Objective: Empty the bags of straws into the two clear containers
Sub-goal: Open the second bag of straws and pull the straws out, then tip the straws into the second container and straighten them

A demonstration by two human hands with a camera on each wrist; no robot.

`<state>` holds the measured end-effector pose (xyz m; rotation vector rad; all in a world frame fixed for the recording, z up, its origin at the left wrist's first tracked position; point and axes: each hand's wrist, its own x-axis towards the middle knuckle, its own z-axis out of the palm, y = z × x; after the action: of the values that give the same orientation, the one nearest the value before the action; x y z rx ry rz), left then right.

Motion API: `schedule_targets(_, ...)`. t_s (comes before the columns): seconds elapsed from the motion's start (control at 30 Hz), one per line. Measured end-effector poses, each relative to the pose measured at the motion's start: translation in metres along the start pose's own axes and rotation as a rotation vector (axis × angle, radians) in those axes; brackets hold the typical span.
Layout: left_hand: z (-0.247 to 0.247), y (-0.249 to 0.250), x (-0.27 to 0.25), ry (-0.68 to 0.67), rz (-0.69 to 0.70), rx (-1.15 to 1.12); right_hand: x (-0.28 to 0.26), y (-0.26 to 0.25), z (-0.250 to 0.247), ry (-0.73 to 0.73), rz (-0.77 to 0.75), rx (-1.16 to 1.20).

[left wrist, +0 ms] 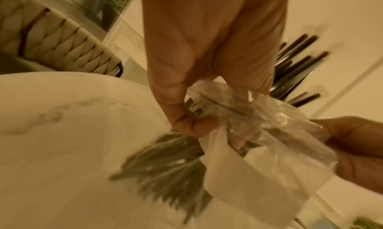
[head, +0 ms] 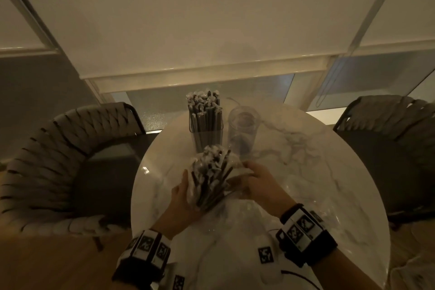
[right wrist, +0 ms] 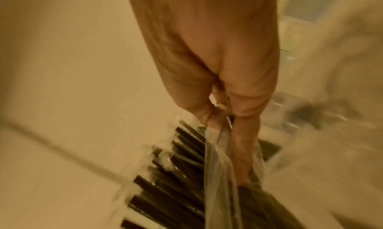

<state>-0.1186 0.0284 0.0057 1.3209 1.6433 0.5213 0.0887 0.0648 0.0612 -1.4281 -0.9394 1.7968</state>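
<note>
A clear plastic bag of dark wrapped straws is held over the middle of the round marble table. My left hand grips the bundle of straws through the bag from the left. My right hand pinches the bag's loose plastic at the right, beside the straws. Behind them stands a square clear container full of upright straws. Right of it stands a round clear container with no straws in it.
Woven chairs stand at the left and right of the table. A printed marker tag and a thin cable lie near the table's front edge. Crumpled clear plastic lies right of my right wrist.
</note>
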Motion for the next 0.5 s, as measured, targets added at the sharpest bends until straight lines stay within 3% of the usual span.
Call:
schedule_targets(0.17, 0.008, -0.019, 0.011, -0.147, 0.107, -0.161, 0.005, 0.019, 0.003, -0.149, 0.107, 0.487)
schedule_targets(0.27, 0.013, -0.012, 0.017, -0.029, 0.115, -0.152, 0.009, 0.023, 0.000, -0.247, 0.100, 0.582)
schedule_targets(0.4, 0.018, -0.002, 0.015, 0.078, 0.004, -0.078, 0.013, 0.022, -0.003, -0.211, 0.052, 0.477)
schedule_targets(0.43, 0.019, -0.001, 0.014, 0.109, -0.037, -0.100, 0.012, 0.020, -0.003, -0.142, 0.020, 0.334)
schedule_targets(0.5, 0.021, 0.001, 0.012, 0.150, -0.066, -0.153, 0.010, 0.009, -0.005, 0.071, -0.078, -0.188)
